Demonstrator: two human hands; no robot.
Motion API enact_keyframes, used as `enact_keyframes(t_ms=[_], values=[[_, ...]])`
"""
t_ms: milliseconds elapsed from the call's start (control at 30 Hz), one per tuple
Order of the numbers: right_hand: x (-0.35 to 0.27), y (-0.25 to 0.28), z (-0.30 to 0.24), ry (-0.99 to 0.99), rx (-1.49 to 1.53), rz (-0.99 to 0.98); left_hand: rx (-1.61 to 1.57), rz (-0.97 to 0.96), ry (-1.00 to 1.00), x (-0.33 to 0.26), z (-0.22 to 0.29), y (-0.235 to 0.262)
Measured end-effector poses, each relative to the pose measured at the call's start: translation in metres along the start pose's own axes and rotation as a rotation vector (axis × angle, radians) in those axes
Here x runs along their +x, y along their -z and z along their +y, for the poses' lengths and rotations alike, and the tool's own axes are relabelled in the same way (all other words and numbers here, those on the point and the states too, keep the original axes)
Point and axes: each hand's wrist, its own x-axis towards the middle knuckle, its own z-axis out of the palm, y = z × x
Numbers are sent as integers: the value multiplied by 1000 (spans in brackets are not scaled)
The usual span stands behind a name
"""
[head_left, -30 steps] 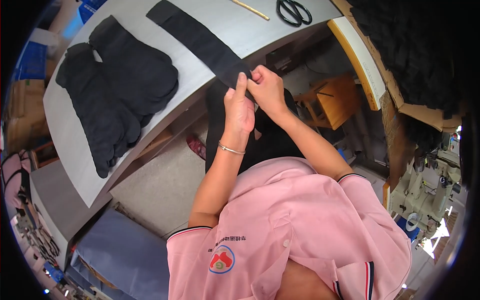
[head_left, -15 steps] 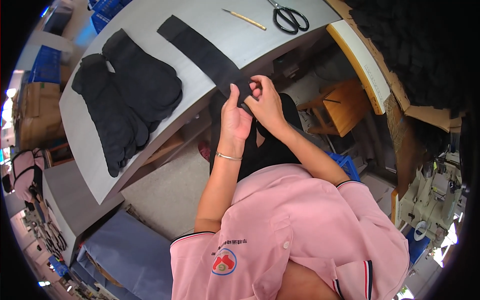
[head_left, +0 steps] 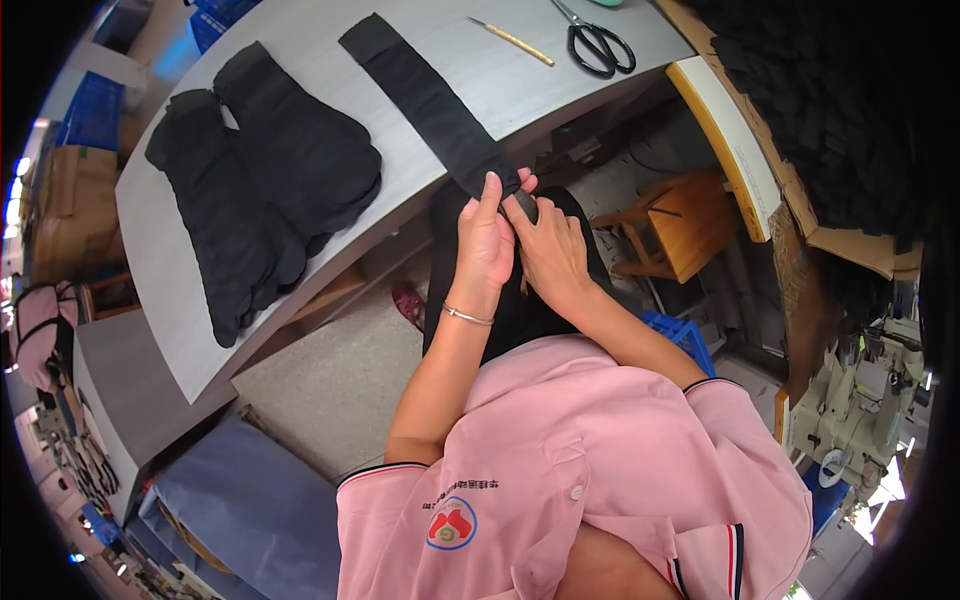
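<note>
Sock [head_left: 425, 95], black and long, extends past the tabletop [head_left: 455, 65] edge, its near end clamped in the grip of left hand [head_left: 484, 243] and right hand [head_left: 555, 255].

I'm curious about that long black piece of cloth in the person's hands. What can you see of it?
The black cloth looks like soft knit, perhaps a sock: a long, flat, narrow strip with a band across its far end. It lies slantwise on the pale table, far end toward the upper left, near end past the table's edge. There the left hand and right hand hold it, bunched and partly hidden by fingers.
</note>
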Motion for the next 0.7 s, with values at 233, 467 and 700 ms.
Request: enact_keyframes(t_ms=[233, 467, 700], values=[[27, 3, 8, -27, 93, -16, 54, 40, -47, 3, 0, -5], [-5, 20, 0, -5, -134, -115, -27, 17, 1, 1, 7, 0], [39, -14, 2, -8, -196, 53, 39, 41, -69, 6, 2, -10]])
